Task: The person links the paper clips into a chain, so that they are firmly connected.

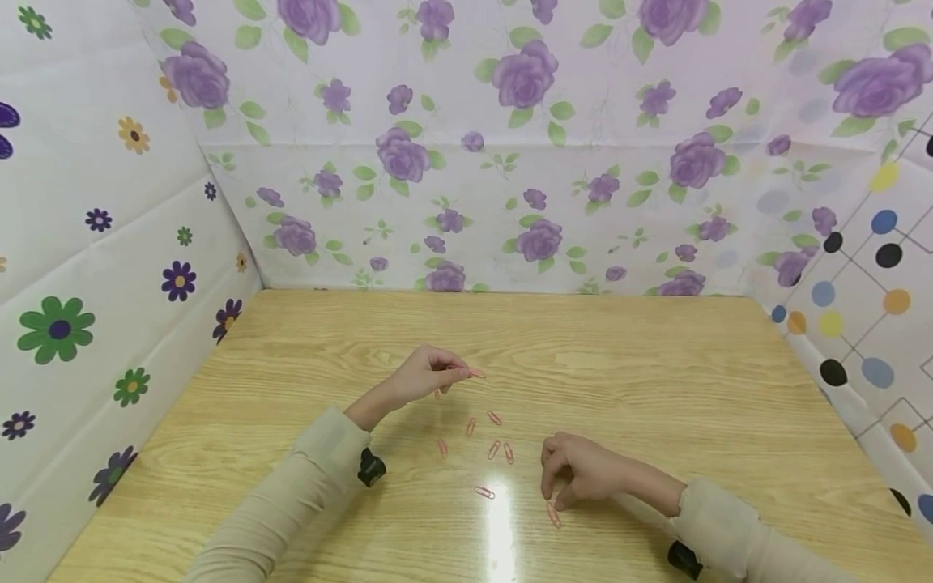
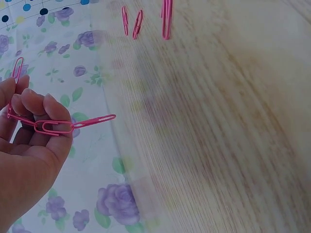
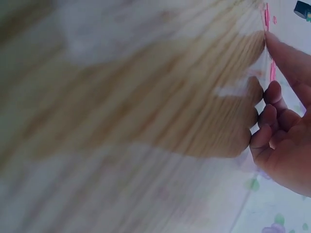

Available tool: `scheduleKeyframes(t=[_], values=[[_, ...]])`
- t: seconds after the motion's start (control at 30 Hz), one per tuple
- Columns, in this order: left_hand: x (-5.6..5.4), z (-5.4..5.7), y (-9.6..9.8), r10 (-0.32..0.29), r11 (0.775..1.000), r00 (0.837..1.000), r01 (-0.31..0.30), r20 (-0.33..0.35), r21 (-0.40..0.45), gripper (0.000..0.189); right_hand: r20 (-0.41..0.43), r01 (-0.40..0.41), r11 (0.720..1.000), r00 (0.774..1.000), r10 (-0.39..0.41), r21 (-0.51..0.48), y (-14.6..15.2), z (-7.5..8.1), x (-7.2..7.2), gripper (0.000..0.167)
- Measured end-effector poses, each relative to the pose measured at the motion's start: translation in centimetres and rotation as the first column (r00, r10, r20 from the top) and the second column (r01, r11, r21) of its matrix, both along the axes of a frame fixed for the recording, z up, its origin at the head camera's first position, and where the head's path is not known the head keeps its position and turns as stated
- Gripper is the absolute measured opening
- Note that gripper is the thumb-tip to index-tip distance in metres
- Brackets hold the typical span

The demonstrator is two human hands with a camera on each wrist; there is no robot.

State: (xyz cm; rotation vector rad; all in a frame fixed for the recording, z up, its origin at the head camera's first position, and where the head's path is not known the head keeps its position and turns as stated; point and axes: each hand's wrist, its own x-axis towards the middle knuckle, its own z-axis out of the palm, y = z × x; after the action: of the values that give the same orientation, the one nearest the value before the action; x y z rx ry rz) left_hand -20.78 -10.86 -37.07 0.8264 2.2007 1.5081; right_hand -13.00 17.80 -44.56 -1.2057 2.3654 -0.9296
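My left hand [image 1: 430, 375] is raised over the table and pinches a chain of linked pink paper clips [image 2: 57, 127] between thumb and fingers. One end clip [image 2: 17, 69] sticks up past the fingertips, and the other end clip [image 2: 97, 121] juts out beyond the curled fingers. My right hand [image 1: 586, 470] rests low at the tabletop, its thumb and fingertips apart around the top of a loose pink paper clip [image 1: 554, 515]. In the right wrist view its fingertips [image 3: 273, 90] touch the surface, and they bend loosely.
Several loose pink paper clips [image 1: 508, 453] lie on the wooden table [image 1: 619, 356] between the hands, one clip [image 1: 484, 492] nearer the front. Flower-patterned cloth [image 1: 539, 162] stands behind the table, with patterned cloth at both sides.
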Motion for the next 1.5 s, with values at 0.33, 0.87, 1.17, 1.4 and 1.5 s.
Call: scheduleKeyframes(t=[0.33, 0.87, 1.17, 1.4, 1.5], values=[[-0.1, -0.1, -0.1, 0.009, 1.000, 1.000, -0.009, 0.012, 0.002, 0.020, 0.005, -0.023, 1.000, 1.000, 0.023, 0.010, -0.2, 0.2, 0.3, 0.018], [-0.1, -0.1, -0.4, 0.016, 1.000, 1.000, -0.016, 0.009, -0.001, 0.022, 0.074, -0.016, 0.998, 0.997, 0.021, -0.065, -0.1, 0.1, -0.6, 0.008], [0.0, 0.0, -0.3, 0.017, 1.000, 1.000, -0.017, 0.006, -0.005, 0.020, 0.134, 0.072, 0.988, 0.989, -0.054, -0.134, 0.3, 0.8, -2.2, 0.006], [-1.0, -1.5, -0.5, 0.025, 0.999, 1.000, -0.025, 0.005, -0.022, 0.020, 0.092, 0.186, 0.972, 0.980, -0.174, -0.147, 0.5, 1.9, -3.1, 0.007], [-1.5, -2.3, -0.5, 0.035, 0.999, 0.999, -0.035, 0.000, -0.026, 0.022, 0.088, 0.222, 0.964, 0.973, -0.211, -0.145, 0.5, 2.3, -3.4, 0.007]])
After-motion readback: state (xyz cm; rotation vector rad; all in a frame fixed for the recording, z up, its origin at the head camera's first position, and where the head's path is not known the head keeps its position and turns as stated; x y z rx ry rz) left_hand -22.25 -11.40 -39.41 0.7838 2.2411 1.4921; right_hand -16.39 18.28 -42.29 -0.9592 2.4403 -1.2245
